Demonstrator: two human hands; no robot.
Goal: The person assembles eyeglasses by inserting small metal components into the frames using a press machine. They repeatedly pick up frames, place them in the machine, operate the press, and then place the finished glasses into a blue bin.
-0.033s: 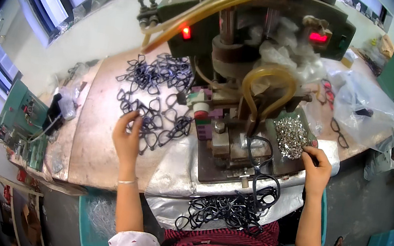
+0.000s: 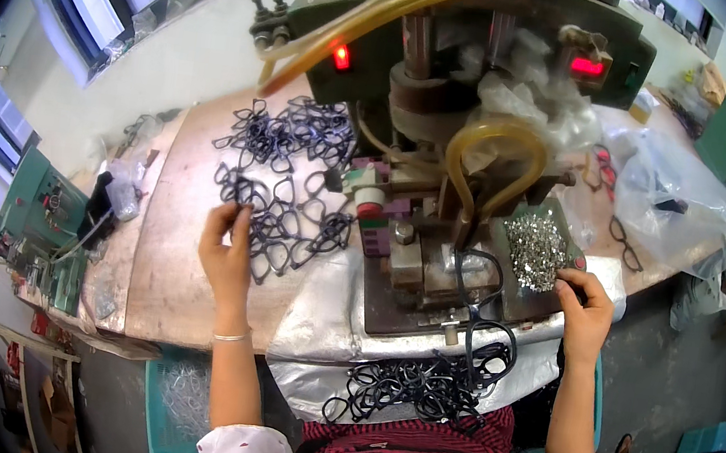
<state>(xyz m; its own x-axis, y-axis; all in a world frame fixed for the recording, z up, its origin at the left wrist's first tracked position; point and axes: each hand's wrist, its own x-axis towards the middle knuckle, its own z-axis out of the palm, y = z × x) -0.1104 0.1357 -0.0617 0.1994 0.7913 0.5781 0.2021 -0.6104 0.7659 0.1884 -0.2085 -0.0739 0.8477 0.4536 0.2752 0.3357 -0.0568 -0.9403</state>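
My left hand (image 2: 227, 250) reaches into a spread of black eyeglass frames (image 2: 283, 170) on a wooden board (image 2: 169, 274), and its fingers pinch one frame at the pile's near left edge. My right hand (image 2: 583, 309) rests at the near right corner of a dark tray of small silver metal parts (image 2: 533, 247). Its fingers are curled, and I cannot make out anything in them. Between my hands stands a green press machine (image 2: 460, 47), with one black frame (image 2: 477, 283) lying on its fixture block.
A heap of black frames (image 2: 415, 385) lies on silver sheeting in my lap. Yellowish hoses (image 2: 494, 138) loop off the machine, which shows red lights. Clear plastic bags (image 2: 679, 190) and loose frames sit at the right. Green equipment (image 2: 41, 202) stands at the left.
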